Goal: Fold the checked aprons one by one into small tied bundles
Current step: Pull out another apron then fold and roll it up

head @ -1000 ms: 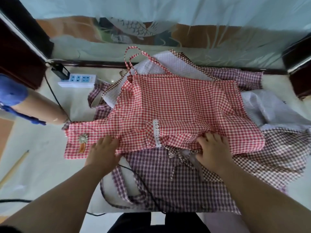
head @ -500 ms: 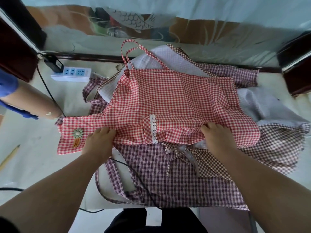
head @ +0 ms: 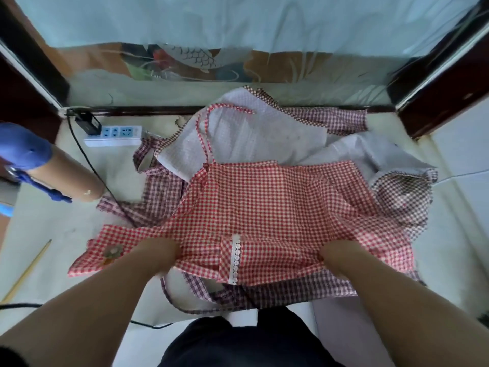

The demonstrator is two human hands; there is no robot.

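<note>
Both bare forearms reach forward from the lower corners of the view, the left from the lower left and the right from the lower right, wrists roughly in line with the arms. The left hand (head: 156,254) lies knuckles up, its fingers curled into the near part of the red checked apron (head: 264,202) and gripping a bunch of it. The right hand (head: 341,256), well apart from the left and level with it, grips the same cloth the same way, and the fingertips of both are hidden in the folds.
</note>
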